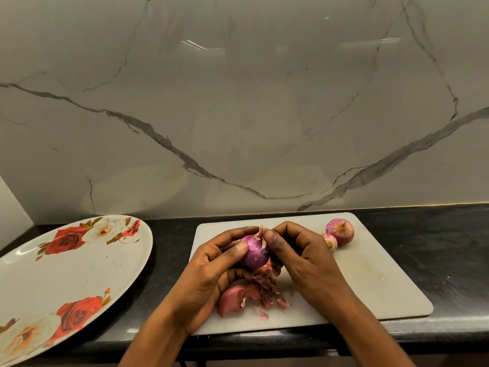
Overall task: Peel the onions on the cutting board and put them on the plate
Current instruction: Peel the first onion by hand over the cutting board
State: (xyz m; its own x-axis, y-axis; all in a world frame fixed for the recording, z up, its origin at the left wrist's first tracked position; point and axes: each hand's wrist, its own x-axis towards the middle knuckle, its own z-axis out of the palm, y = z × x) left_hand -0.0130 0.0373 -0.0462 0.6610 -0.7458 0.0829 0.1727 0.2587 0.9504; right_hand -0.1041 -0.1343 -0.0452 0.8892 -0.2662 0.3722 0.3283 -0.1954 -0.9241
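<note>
Both left grip (211, 271) and right grip (304, 260) tight around one onion (254, 254), peel scraps (238, 298) beneath, two onions (341, 231) beyond.

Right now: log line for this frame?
step: peeling | left hand: holds onion | right hand: pinches its top skin | peels: on cutting board | other onions: unpeeled, on board | plate: no onions

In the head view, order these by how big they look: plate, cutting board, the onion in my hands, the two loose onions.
Largest: cutting board and plate, unranked since the plate is cropped.
Next: held onion and bigger loose onion look alike; the held one is nearer.
Smallest: smaller loose onion.
</note>
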